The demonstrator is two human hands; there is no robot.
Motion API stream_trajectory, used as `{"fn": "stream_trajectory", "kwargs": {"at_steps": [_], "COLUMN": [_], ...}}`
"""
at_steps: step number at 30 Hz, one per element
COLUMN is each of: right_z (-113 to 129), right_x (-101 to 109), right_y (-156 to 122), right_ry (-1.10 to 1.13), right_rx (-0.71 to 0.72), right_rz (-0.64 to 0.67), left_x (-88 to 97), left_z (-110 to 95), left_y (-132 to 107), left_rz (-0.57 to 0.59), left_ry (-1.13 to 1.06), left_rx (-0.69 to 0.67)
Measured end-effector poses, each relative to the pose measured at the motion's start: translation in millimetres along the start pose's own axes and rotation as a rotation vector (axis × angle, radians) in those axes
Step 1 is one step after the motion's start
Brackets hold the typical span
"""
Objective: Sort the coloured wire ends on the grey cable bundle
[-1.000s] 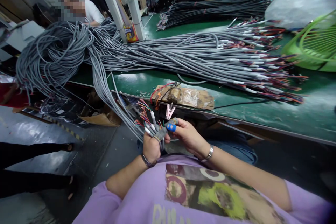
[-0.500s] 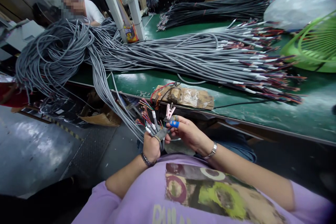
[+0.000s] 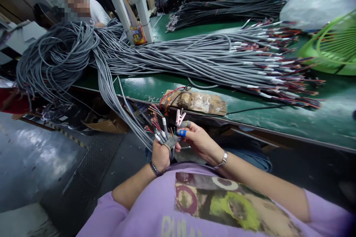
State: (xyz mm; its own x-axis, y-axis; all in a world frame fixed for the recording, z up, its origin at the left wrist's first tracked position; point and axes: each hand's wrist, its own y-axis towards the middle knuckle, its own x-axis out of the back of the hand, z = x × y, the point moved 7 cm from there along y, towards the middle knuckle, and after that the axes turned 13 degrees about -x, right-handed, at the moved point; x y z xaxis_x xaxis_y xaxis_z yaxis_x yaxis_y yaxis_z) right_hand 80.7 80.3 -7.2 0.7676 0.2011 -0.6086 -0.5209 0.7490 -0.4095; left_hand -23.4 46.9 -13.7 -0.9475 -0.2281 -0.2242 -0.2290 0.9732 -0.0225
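Note:
My left hand (image 3: 161, 155) is wrapped around a bunch of grey cables (image 3: 164, 134), whose stripped ends with thin coloured wires (image 3: 154, 118) point upward. A grey covering sits on its thumb. Close on its right, my right hand (image 3: 200, 141) is closed in a pinch beside the thumb and the cable ends. It wears blue tape (image 3: 182, 133) on one digit and a grey wrap on another. What its fingertips hold is too small to make out. A pink clothes peg (image 3: 179, 118) stands just beyond these fingers, at the edge of a wooden block (image 3: 207, 103).
Long grey cables (image 3: 167, 57) lie across the green bench (image 3: 278, 126), looped at the left. Darker cables (image 3: 236, 9), a white plastic bag (image 3: 314, 5) and a green basket (image 3: 330, 50) are behind. Another person (image 3: 98, 13) sits at the far left beyond a white post (image 3: 118, 3).
My right hand has shifted very slightly, its taped digit turning a little. The left hand keeps its hold on the cables. A pale object has come into view at the lower left.

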Motion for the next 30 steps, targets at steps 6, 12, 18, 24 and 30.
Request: {"fn": "stream_trajectory", "kwargs": {"at_steps": [6,12,18,24,30], "right_z": [-7,2,28,18,15], "right_x": [21,24,14,11,11], "right_y": [5,18,22,33,41], "right_ry": [0.129,0.118,-0.153,-0.017,0.168], "right_rx": [-0.105,-0.15,0.146,0.07,-0.01], "right_rz": [-0.111,-0.079,-0.122,-0.056,-0.026], "left_x": [4.9,6.6,-6.2,-15.0,-15.5], "left_z": [1,-7,-7,-6,-3], "left_y": [5,10,10,14,15], "left_rz": [-0.015,-0.021,0.066,0.068,0.073], "left_ry": [-0.048,-0.146,-0.107,-0.112,-0.12], "left_rx": [0.066,0.103,0.09,0.151,0.135]}}
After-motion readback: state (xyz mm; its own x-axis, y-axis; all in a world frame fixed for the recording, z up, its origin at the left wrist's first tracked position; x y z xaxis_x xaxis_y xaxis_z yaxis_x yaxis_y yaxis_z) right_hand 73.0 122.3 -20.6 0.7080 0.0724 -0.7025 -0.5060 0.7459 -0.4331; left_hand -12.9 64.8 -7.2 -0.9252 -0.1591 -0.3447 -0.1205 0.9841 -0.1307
